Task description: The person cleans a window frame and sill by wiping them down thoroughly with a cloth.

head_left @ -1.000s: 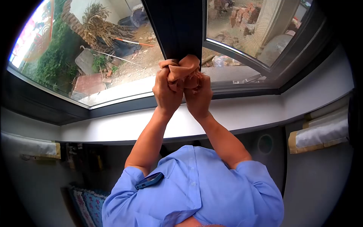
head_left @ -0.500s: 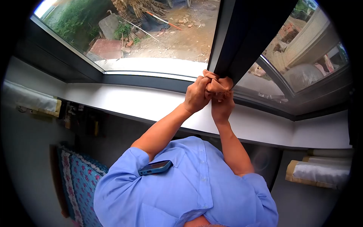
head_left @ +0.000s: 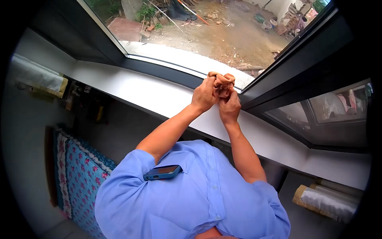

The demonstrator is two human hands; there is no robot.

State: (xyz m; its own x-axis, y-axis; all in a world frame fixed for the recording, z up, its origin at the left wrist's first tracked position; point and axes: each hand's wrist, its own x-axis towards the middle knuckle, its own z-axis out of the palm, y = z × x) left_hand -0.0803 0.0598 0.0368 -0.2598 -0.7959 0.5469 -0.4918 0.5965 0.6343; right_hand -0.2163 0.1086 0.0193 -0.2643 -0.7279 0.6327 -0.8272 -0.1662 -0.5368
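A crumpled orange-brown cloth (head_left: 223, 84) is bunched between my two hands, in front of the lower corner of the window. My left hand (head_left: 203, 95) grips its left side with curled fingers. From below and to the right, my right hand (head_left: 230, 108) pinches the cloth's lower edge. Both hands are above the white windowsill (head_left: 167, 85), close to the dark window frame (head_left: 167, 71). Whether the cloth touches the glass or the frame I cannot tell.
A blue-cased phone (head_left: 163, 172) sticks out of my shirt pocket. Floral blue fabric (head_left: 85, 175) hangs at lower left. Rolled pale curtains (head_left: 36, 75) are at the left, with another padded roll (head_left: 328, 203) at lower right. A dark window post (head_left: 294, 59) slants on the right.
The view has swung to the right, showing more of the yard. The cloth is now more bunched up, and my right hand shows more clearly at its lower edge.
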